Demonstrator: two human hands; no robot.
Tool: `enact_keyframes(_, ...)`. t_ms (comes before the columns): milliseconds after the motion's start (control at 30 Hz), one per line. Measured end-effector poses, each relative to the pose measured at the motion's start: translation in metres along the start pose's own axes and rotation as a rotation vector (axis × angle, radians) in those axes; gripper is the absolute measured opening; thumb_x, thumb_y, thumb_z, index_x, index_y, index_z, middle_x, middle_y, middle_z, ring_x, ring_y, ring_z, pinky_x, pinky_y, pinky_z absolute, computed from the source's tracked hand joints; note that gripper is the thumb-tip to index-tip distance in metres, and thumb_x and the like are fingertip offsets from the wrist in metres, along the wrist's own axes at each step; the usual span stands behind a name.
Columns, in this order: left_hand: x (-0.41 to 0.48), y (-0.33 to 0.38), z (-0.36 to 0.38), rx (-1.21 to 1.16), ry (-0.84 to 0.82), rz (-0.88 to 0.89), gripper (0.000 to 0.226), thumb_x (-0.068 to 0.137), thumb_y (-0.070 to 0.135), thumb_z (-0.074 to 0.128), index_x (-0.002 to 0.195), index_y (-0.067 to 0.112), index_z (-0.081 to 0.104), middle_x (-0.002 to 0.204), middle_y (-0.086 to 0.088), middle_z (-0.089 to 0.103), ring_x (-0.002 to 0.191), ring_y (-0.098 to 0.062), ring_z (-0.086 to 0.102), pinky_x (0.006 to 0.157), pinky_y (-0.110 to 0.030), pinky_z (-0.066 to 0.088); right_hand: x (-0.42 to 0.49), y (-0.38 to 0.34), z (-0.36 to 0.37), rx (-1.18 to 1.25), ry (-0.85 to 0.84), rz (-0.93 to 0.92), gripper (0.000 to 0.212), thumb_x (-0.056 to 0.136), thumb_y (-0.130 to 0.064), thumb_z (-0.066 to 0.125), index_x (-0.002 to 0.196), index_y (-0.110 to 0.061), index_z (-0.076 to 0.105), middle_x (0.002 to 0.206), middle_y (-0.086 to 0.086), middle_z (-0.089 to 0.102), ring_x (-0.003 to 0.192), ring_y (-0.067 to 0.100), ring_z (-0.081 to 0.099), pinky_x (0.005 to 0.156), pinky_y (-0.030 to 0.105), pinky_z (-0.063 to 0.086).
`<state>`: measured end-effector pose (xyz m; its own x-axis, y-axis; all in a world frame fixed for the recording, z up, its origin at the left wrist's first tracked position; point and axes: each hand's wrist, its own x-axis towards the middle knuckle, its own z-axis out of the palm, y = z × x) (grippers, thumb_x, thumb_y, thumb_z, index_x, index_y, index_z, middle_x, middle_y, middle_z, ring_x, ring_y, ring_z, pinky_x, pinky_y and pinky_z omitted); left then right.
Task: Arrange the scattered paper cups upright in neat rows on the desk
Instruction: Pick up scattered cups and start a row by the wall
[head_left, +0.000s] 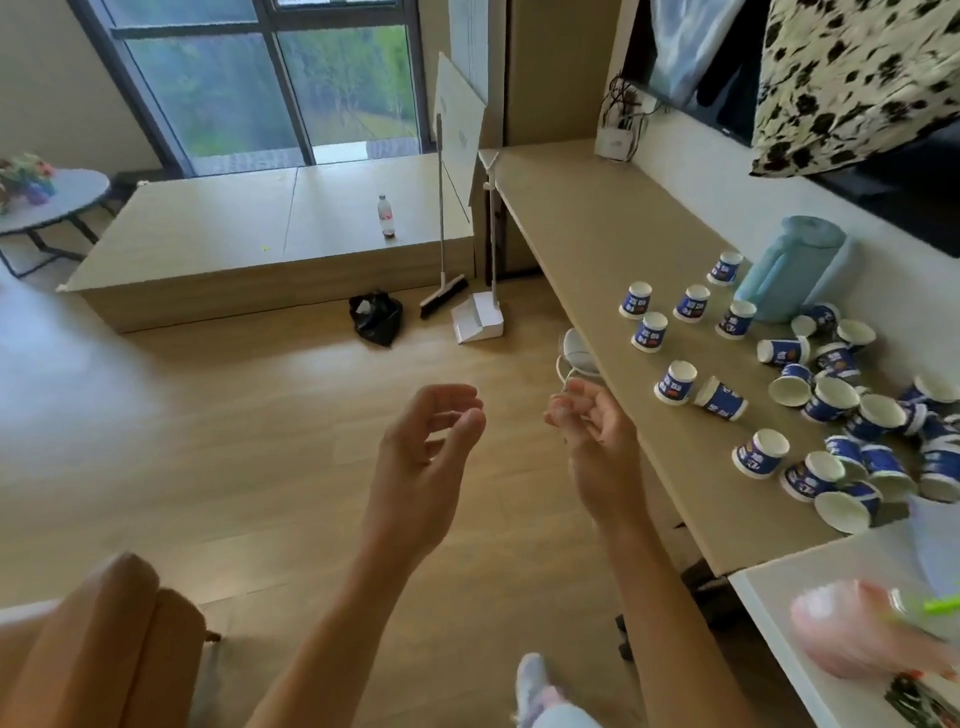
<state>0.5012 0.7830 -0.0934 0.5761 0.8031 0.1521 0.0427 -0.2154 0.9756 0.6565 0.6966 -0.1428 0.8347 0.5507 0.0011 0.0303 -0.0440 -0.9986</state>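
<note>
Both hands hang in mid-air over the floor at the centre of my view, short of the work. The left hand (426, 467) has its thumb and fingers loosely curved toward each other with nothing between them. The right hand (597, 447), just beside the desk's near edge, is likewise slack and empty.

The paper cups (692, 303) are all on the desk (597, 234), from about 2 to 4 o'clock of my hands. I judge the task barely begun. Roughly seven cups stand on end in a loose scatter at 2 o'clock, not in any line, and I cannot tell for sure whether they are mouth up or base up. One tipped cup (721, 399) lies on its side beside the nearest of them. The heap (878, 415) at 3 o'clock holds the bulk of the cups, on their sides, overlapping, mouths pointing every way. All of that has to be righted and lined up.

The cups are small tapered cones of thin paper, blue-printed outside with a white band and rolled rim, and plain matt white inside. They look light and easy to crush. The desk is a long, narrow slab of pale wood-grain laminate, smooth and flat. A pale teal plastic jug (784, 275) with a lid and handle stands at the heap's 12 o'clock, against the wall, touching or nearly touching a couple of cups.
</note>
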Motion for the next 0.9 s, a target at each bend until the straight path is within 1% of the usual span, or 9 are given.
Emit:
enact_keyframes(100,0.052,-0.013,0.008,0.001,-0.007,-0.001,0.024,0.09,0.035,0.06,0.108,0.024,0.07,0.107,0.007,0.075,0.103,-0.014,0.071,0.09,-0.043,0.058,0.054,0.006,0.017,0.001,-0.004,0.001,0.028,0.098,-0.024,0.065,0.126,-0.022,0.061,0.112,-0.002,0.073,0.102,0.011,0.071,0.08,0.017,0.048)
enact_keyframes(267,0.147,-0.027,0.033,0.027,-0.045,0.017,0.02,0.093,0.032,0.062,0.11,0.024,0.07,0.108,0.007,0.075,0.103,-0.013,0.071,0.09,-0.044,0.058,0.156,0.005,0.035,-0.004,-0.018,0.002,0.029,0.099,-0.027,0.063,0.127,-0.023,0.06,0.113,-0.002,0.072,0.104,0.011,0.069,0.075,0.012,0.046)
enact_keyframes(333,0.189,-0.029,0.048,0.03,-0.06,0.021,0.018,0.095,0.028,0.062,0.11,0.023,0.069,0.107,0.007,0.075,0.103,-0.014,0.071,0.09,-0.044,0.058,0.202,-0.001,0.038,0.002,-0.017,0.01,0.028,0.099,-0.026,0.063,0.127,-0.022,0.061,0.114,-0.001,0.072,0.105,0.012,0.069,0.078,0.014,0.046)
enact_keyframes(467,0.26,-0.028,0.074,0.01,-0.082,0.017,0.015,0.096,0.03,0.063,0.109,0.025,0.069,0.107,0.008,0.074,0.104,-0.012,0.07,0.091,-0.042,0.058,0.276,-0.014,0.043,-0.014,-0.026,0.007,0.029,0.099,-0.029,0.063,0.127,-0.023,0.061,0.113,-0.006,0.072,0.105,0.011,0.07,0.08,0.018,0.047)
enact_keyframes(567,0.311,-0.033,0.09,0.009,-0.105,0.007,0.011,0.099,0.021,0.064,0.108,0.025,0.069,0.107,0.008,0.074,0.103,-0.011,0.07,0.09,-0.042,0.058,0.322,-0.01,0.047,-0.015,-0.01,0.035,0.029,0.099,-0.029,0.063,0.127,-0.023,0.061,0.114,-0.005,0.072,0.107,0.013,0.07,0.085,0.025,0.051)
enact_keyframes(667,0.36,-0.044,0.106,-0.011,-0.141,0.012,0.012,0.098,0.023,0.064,0.109,0.024,0.069,0.107,0.007,0.074,0.103,-0.013,0.07,0.089,-0.041,0.058,0.364,0.004,0.05,-0.011,0.023,0.064,0.025,0.097,-0.032,0.065,0.121,-0.027,0.063,0.114,-0.004,0.073,0.108,0.018,0.07,0.083,0.037,0.053)
enact_keyframes(767,0.411,-0.059,0.124,-0.026,-0.198,0.011,0.011,0.098,0.025,0.064,0.108,0.025,0.069,0.106,0.006,0.074,0.102,-0.014,0.07,0.088,-0.039,0.058,0.405,0.015,0.053,-0.018,0.09,0.095,0.034,0.085,-0.045,0.065,0.116,-0.031,0.063,0.114,-0.005,0.073,0.109,0.02,0.071,0.095,0.049,0.057)
enact_keyframes(833,0.448,-0.068,0.136,-0.041,-0.242,0.012,0.013,0.095,0.032,0.063,0.105,0.026,0.07,0.103,0.008,0.074,0.1,-0.012,0.07,0.086,-0.035,0.057,0.437,0.02,0.056,-0.035,0.143,0.096,0.038,0.082,-0.05,0.064,0.115,-0.032,0.064,0.116,-0.006,0.073,0.109,0.018,0.071,0.099,0.05,0.056)
enact_keyframes(900,0.488,-0.076,0.148,-0.061,-0.3,0.015,0.019,0.091,0.037,0.062,0.105,0.027,0.07,0.102,0.009,0.074,0.098,-0.011,0.07,0.085,-0.033,0.056,0.471,0.024,0.06,-0.05,0.213,0.089,0.035,0.084,-0.047,0.065,0.115,-0.032,0.064,0.114,-0.008,0.073,0.106,0.014,0.072,0.099,0.047,0.056)
